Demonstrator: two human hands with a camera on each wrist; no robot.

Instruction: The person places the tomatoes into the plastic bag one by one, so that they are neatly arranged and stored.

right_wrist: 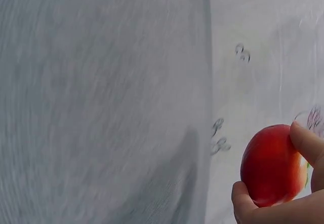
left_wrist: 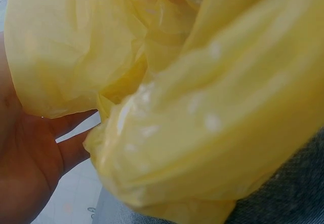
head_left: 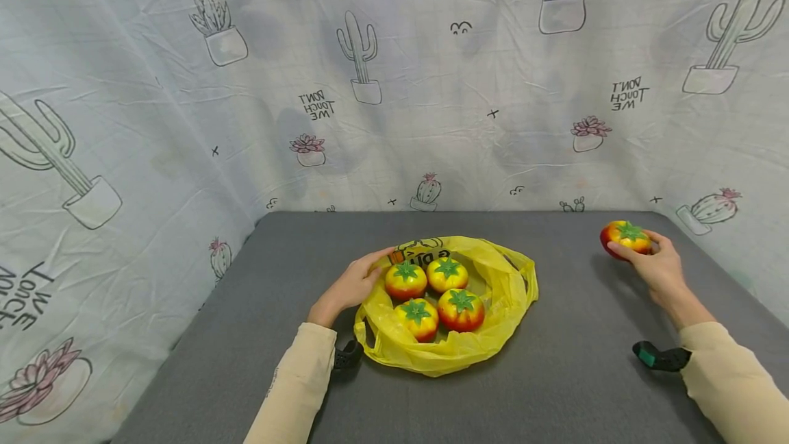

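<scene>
A yellow plastic bag (head_left: 505, 334) lies with its mouth spread wide on the grey table. Inside it sit several red-and-yellow tomatoes (head_left: 461, 310) with green star-shaped tops. My left hand (head_left: 354, 284) holds the bag's left rim; in the left wrist view, fingers (left_wrist: 75, 150) pass behind the crumpled yellow film, which hides their tips. Off to the right, my right hand (head_left: 662, 273) grips another such tomato (head_left: 624, 238) between thumb and fingers, above the table's far right part. Its smooth red side shows in the right wrist view.
The grey table (head_left: 259, 389) ends at the back against a hanging white cloth (head_left: 431, 149) printed with cacti and lettering, which also closes off both sides. Dark bands (head_left: 662, 356) are strapped at both wrists.
</scene>
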